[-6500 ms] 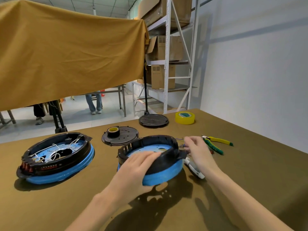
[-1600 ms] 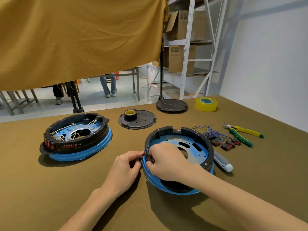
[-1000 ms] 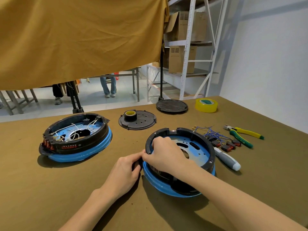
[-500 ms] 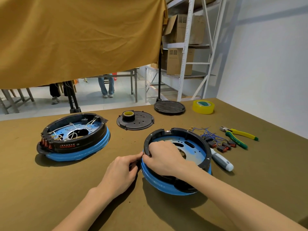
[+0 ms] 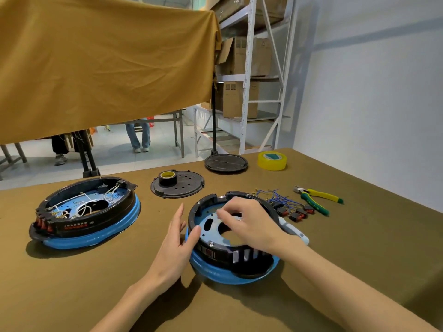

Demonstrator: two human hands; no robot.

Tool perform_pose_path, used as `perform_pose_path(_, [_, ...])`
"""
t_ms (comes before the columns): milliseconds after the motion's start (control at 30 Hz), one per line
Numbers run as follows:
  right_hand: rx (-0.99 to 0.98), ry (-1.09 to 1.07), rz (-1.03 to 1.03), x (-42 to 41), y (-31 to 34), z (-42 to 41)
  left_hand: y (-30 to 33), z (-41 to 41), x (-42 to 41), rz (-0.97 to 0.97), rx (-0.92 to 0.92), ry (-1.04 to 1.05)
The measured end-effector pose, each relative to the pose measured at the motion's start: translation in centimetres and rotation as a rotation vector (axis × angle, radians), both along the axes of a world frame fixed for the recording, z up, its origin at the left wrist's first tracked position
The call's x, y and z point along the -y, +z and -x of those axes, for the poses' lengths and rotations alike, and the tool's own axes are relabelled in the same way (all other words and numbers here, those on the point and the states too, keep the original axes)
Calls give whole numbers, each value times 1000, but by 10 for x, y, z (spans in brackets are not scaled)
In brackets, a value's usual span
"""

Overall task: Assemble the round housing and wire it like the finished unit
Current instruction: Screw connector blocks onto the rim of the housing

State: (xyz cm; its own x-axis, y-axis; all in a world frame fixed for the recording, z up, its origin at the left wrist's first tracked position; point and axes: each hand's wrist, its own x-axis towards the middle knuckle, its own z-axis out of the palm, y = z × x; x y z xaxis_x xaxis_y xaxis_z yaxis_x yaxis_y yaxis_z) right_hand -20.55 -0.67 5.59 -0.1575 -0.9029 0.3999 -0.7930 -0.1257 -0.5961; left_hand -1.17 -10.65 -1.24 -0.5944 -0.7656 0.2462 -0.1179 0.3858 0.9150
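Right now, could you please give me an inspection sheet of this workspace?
Surface: table under olive-brown cloth.
Job's things: unwired housing, black ring on blue base, lies in front; finished unit with white wires lies at left; wire bundle with switches lies behind the housing.
Clutter: pliers, yellow tape, black tape on a black disc, white-handled tool.
Grips: left hand flat against the housing's side; right hand over its middle, fingers curled.
Cables: loose blue wires only.
Surroundings: shelving with boxes, hanging cloth, people's legs beyond.
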Motion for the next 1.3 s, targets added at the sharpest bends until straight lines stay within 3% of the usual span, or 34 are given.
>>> perform_pose_path(67, [9,-212,115,8,0,30,0,3,0,-4,7,-29])
perform_pose_path(133, [-38,-440,84,11,-1,64,-1,6,1,-6,7,-58])
perform_pose_path(267, [-167,-665,-324,-1,-16,125,-3,2,12,-5,-1,-41])
perform_pose_path(333, [-282,-685,-476,-8,-24,135,-4,-1,19,2,3,-24])
perform_pose_path(467, [-400,-712,-450,-7,-32,138,-7,-3,23,54,19,28])
perform_pose_path(633, [-259,-666,-527,-4,-26,142,-1,-2,17,148,-32,189])
perform_pose_path(767, [-291,-672,-422,-6,-21,130,7,-2,13,305,-12,302])
perform_pose_path(967, [-80,-652,-79,-7,-26,115,21,3,0,580,105,86])
perform_pose_path(1300, [-60,-682,-279,-2,-36,143,4,7,0,702,120,110])
